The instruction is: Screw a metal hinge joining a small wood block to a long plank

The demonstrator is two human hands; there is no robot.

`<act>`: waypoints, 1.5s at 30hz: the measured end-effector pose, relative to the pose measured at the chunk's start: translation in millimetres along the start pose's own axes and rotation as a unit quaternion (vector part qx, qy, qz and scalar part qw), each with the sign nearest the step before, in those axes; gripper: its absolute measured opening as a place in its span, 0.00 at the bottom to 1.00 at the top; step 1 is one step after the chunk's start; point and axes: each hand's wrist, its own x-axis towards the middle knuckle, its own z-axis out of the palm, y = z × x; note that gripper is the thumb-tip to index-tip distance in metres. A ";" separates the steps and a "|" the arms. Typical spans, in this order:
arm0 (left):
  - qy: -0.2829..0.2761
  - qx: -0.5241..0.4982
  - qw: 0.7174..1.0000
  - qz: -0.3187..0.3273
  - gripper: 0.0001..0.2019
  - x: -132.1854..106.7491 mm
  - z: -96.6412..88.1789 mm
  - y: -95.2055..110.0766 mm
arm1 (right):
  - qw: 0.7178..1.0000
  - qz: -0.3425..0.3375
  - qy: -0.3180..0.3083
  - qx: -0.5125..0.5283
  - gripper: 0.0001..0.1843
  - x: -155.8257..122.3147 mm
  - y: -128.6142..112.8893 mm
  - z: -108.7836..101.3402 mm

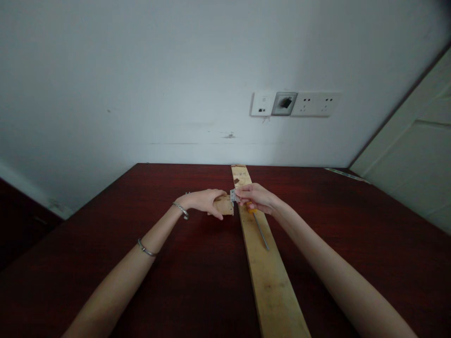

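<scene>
My left hand [207, 201] is wrapped round a short wooden block [224, 205], thumb on the near side. At the block's right end sits a small metal hinge [232, 195]. My right hand [256, 196] pinches the hinge between thumb and fingertips, just above a long wooden plank [273, 281]. Beneath that hand, a screwdriver [261, 231] with a yellow handle lies over the plank, its shaft pointing towards me. Part of its handle is hidden by my right fingers. Whether the hinge is fastened to the block I cannot tell.
A dark red tabletop [169, 286] carries the plank, which runs from near me to the wall [176, 84]. Sockets and a switch plate [312, 104] are on the wall. A pale door [419, 136] stands at the right, with a thin strip [347, 175] by the table's back edge.
</scene>
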 end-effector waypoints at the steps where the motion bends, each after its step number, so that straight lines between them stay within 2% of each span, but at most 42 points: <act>1: 0.003 -0.017 1.000 -0.002 0.37 0.2 0.8 -0.1 | 1.000 0.000 -0.002 0.005 0.05 0.0 -0.4 -1.4; 5: -0.006 -0.049 0.998 -0.023 0.37 0.4 3.0 -1.7 | 1.000 0.000 -0.010 0.025 0.06 0.3 -2.2 -6.0; 10: -0.008 -0.036 0.999 -0.035 0.36 2.6 9.2 -9.3 | 0.999 -0.005 -0.014 0.039 0.06 -1.3 -6.7 -9.5; 16: 0.001 -0.016 0.995 -0.103 0.40 3.8 17.1 -17.3 | 0.999 -0.019 -0.026 0.041 0.09 -4.1 -10.5 -10.1; 21: 0.017 -0.008 0.995 -0.100 0.42 5.3 22.4 -26.4 | 0.998 -0.026 -0.045 0.036 0.10 -5.4 -11.6 -7.8; 26: 0.004 0.016 0.994 -0.113 0.44 7.8 27.0 -30.6 | 0.997 -0.037 -0.063 0.035 0.11 -6.4 -12.6 -7.2; 29: -0.001 0.028 0.994 -0.104 0.44 5.6 21.2 -29.4 | 0.997 -0.043 -0.058 0.036 0.12 -7.3 -13.5 -7.6; 32: 0.021 0.038 0.994 -0.103 0.44 -4.9 2.9 -33.2 | 0.997 -0.046 -0.055 0.033 0.12 -8.9 -14.6 -7.5; 36: 0.075 0.069 0.983 -0.152 0.45 -32.3 -31.5 -55.6 | 0.996 -0.053 -0.064 0.029 0.13 -11.1 -15.7 -6.1; 39: 0.054 0.110 0.963 -0.240 0.42 -55.1 -51.2 -83.5 | 0.996 -0.051 -0.063 0.026 0.13 -12.2 -16.2 -4.8; 42: 0.037 0.125 0.941 -0.312 0.40 -74.4 -58.9 -114.6 | 0.997 -0.044 -0.054 0.031 0.13 -12.9 -16.7 -3.2; 45: 0.054 0.089 0.931 -0.349 0.40 -90.3 -53.8 -141.2 | 0.997 -0.045 -0.055 0.035 0.13 -13.3 -16.8 -0.9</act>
